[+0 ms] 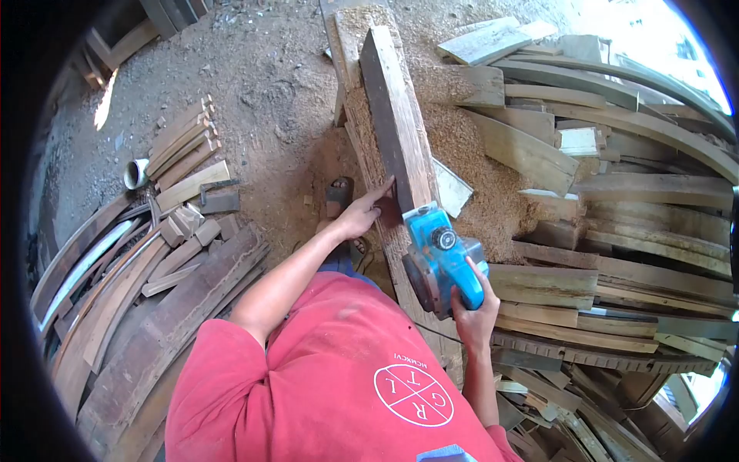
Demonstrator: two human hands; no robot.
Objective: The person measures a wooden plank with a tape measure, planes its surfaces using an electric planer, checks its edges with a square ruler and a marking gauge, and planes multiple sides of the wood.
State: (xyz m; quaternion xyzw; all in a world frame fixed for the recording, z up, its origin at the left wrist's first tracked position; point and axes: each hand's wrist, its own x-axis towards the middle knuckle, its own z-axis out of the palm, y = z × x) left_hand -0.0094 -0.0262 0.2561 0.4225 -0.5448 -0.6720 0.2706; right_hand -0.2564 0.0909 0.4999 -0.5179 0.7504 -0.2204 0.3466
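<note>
A long wooden beam (pixel 419 146) lies lengthwise on a narrow plank bench (pixel 358 138), its dark side facing left and its pale face up. My right hand (pixel 475 312) is wrapped round the rear handle of a blue electric planer (pixel 439 250). The front of the planer sits at the beam's near end. My left hand (pixel 358 218) is at the left of the beam, index finger stretched out and its tip at the dark side. Nothing shows in that hand. The planer's underside is hidden from view.
Stacked boards (pixel 654 208) fill the right side. More boards and offcuts (pixel 165 331) lie at the left, near a white pipe piece (pixel 136 174). Sawdust (pixel 481 200) covers the ground beside the bench. A dark cord (pixel 439 332) trails below the planer.
</note>
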